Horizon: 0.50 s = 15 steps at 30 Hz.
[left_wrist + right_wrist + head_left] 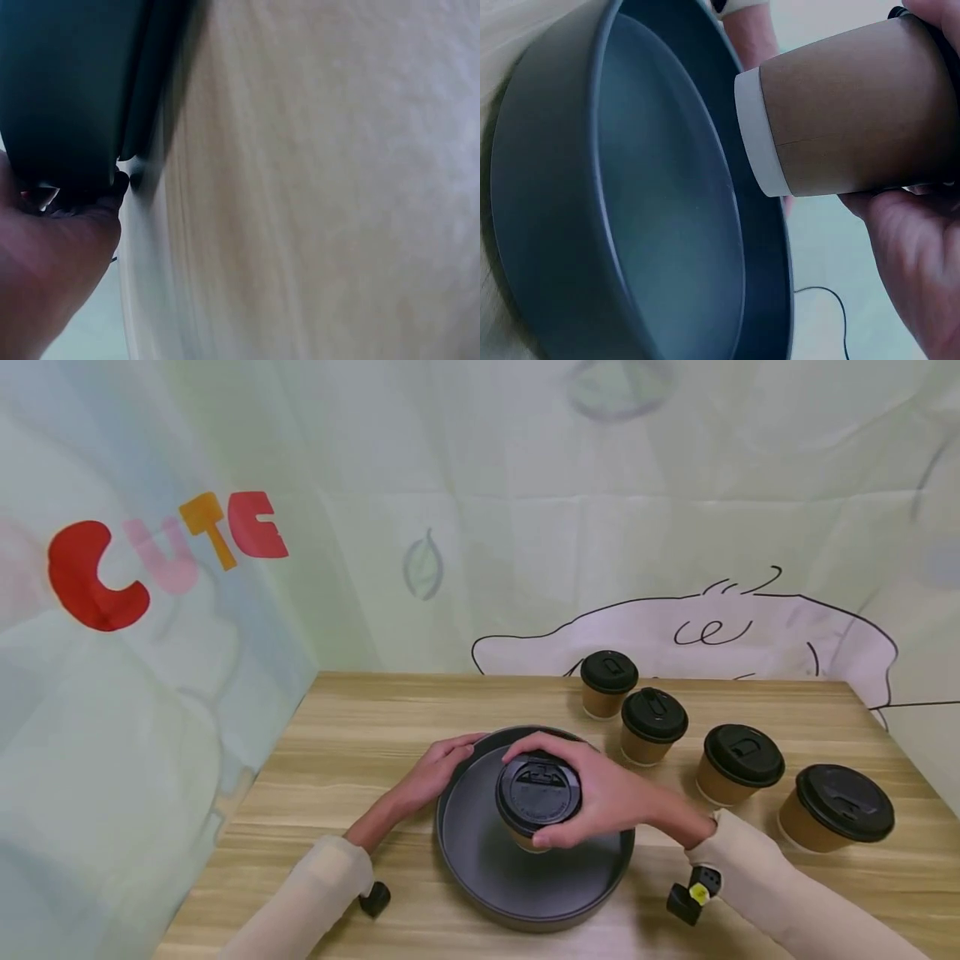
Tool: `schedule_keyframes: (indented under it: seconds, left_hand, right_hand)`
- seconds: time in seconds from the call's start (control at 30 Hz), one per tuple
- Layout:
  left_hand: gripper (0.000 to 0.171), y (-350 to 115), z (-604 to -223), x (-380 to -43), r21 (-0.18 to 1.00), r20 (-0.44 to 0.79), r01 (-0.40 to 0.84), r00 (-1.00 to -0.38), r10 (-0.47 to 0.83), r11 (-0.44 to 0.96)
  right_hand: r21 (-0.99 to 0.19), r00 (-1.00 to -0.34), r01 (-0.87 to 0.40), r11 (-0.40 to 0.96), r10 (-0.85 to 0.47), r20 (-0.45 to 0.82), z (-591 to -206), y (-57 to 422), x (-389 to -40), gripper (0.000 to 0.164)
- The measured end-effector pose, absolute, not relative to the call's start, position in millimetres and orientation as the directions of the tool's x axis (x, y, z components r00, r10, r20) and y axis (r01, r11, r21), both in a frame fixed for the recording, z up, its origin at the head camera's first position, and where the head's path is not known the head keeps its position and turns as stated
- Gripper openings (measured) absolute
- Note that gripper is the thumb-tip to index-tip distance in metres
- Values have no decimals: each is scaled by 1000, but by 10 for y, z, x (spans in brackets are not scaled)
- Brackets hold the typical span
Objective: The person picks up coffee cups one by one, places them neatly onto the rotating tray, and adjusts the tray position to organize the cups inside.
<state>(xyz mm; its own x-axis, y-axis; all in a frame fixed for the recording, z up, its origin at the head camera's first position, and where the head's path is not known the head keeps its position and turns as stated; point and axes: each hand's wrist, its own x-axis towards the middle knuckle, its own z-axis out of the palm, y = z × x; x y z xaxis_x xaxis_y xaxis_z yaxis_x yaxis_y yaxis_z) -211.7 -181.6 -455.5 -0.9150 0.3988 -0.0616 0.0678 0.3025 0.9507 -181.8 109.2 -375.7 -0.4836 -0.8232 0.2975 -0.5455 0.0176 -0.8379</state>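
Observation:
My right hand (592,785) grips a lidded paper coffee cup (542,793) by its black lid, thumb and fingers on opposite sides. The cup is held above the floor of a round dark grey pan (480,860). In the right wrist view the brown cup body (855,112) and its white base band show, with the pan's wall (555,202) beside them. At the pan's far left side, my left hand (435,772) holds the rim. In the left wrist view that hand (60,255) is against the pan's outer wall (67,90), its fingers partly hidden.
Several more lidded cups stand in a slanting row on the right of the wooden table (337,727), from the back cup (609,681) to the front one (836,810). A printed curtain (375,527) hangs behind the table and along its left.

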Motion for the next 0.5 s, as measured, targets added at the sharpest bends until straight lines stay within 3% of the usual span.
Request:
schedule_keyframes:
  seconds: [0.2,0.5]
  left_hand:
    - [46,-1816,-4555,-2128,953,-36,92,-912,409,288]
    - [46,-1818,-4539,-2131,953,-18,111,-909,416,282]
  right_hand:
    - [-847,-458,-531,13,-846,274,-3809,906,-1832,78]
    - [-824,-473,-556,107,-856,209,-3890,629,-1820,74]
